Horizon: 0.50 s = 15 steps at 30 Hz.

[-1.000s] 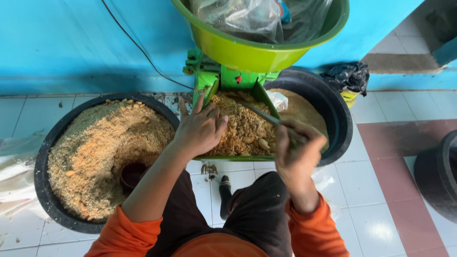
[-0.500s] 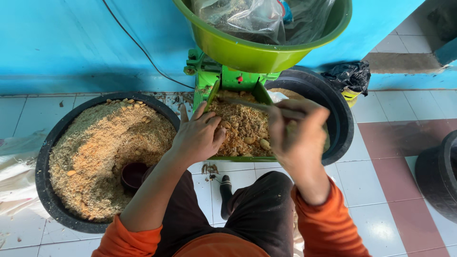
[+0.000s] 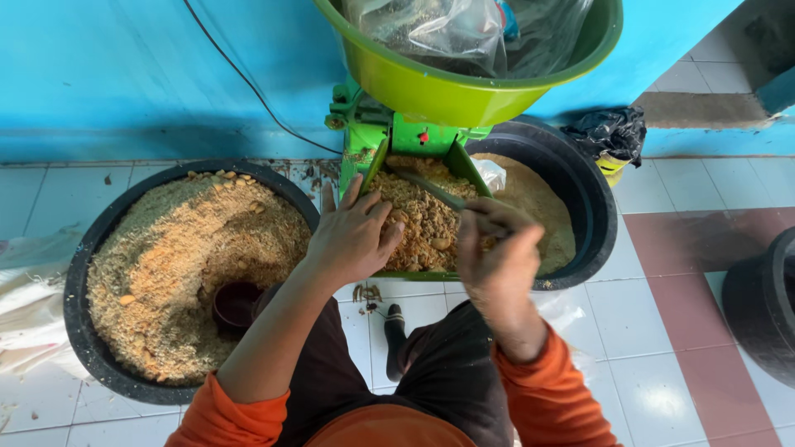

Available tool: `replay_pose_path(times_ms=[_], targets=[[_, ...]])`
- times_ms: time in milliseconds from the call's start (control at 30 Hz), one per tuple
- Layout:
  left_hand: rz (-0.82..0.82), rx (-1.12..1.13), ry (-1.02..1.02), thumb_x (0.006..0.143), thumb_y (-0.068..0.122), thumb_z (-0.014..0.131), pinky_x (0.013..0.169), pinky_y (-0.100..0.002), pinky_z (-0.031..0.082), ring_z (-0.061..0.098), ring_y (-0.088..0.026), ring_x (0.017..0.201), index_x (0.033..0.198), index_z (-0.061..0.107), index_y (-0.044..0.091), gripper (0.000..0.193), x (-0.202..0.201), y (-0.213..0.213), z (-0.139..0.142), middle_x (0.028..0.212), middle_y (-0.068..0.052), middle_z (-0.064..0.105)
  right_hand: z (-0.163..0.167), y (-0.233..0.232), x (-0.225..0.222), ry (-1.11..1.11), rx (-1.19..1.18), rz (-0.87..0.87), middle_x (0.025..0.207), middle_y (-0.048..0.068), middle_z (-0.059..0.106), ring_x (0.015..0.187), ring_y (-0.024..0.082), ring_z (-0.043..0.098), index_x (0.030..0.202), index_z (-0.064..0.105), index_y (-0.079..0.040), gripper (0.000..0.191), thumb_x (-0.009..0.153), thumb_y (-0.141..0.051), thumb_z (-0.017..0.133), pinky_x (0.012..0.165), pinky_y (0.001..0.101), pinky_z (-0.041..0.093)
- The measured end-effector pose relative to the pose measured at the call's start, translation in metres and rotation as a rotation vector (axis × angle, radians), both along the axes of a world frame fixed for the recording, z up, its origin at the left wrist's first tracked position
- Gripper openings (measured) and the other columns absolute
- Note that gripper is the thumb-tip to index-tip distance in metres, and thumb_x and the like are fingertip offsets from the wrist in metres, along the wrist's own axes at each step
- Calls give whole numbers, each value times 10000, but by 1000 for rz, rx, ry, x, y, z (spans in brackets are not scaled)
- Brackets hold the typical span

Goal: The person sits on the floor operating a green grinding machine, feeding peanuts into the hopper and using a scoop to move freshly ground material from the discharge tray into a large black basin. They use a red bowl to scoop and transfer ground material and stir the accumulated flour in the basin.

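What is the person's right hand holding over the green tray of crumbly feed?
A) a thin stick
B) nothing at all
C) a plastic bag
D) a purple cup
A: the right hand is closed around a thin stick that slants up across the tray of feed, while the left hand lies flat on the feed with nothing in it.

The one camera sits on my head and looks steeply down, close over my hands and lap. It faces the far blue wall. The green machine lies centre, one black tub left, another right, tiled floor near.
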<state>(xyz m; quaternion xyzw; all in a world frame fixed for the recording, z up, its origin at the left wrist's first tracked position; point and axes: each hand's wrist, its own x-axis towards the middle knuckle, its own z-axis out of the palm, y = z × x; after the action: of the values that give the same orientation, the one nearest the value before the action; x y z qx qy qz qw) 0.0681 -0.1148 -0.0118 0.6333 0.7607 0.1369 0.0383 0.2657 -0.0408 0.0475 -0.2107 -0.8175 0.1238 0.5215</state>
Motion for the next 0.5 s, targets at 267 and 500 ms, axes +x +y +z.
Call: replay_pose_path(times_ms=[267, 500], targets=[[-4, 34, 7, 1002, 456, 477, 1125, -770, 168, 281, -456, 1467, 1281, 623, 51, 513, 0, 0, -1, 1421, -176, 539, -28, 1, 2, 34, -103, 16, 1157, 203, 721, 920, 191, 774, 1166, 353, 40, 372, 1042, -19, 699, 750, 279, 626], [-21, 79, 9, 1018, 463, 470, 1135, -768, 168, 299, -456, 1477, 1296, 631, 42, 530, 1, -1, -1, 1425, -169, 547, -4, 2, 24, 33, -112, -62, 1171, 199, 725, 908, 203, 776, 1191, 363, 26, 370, 1060, -47, 701, 737, 282, 632]])
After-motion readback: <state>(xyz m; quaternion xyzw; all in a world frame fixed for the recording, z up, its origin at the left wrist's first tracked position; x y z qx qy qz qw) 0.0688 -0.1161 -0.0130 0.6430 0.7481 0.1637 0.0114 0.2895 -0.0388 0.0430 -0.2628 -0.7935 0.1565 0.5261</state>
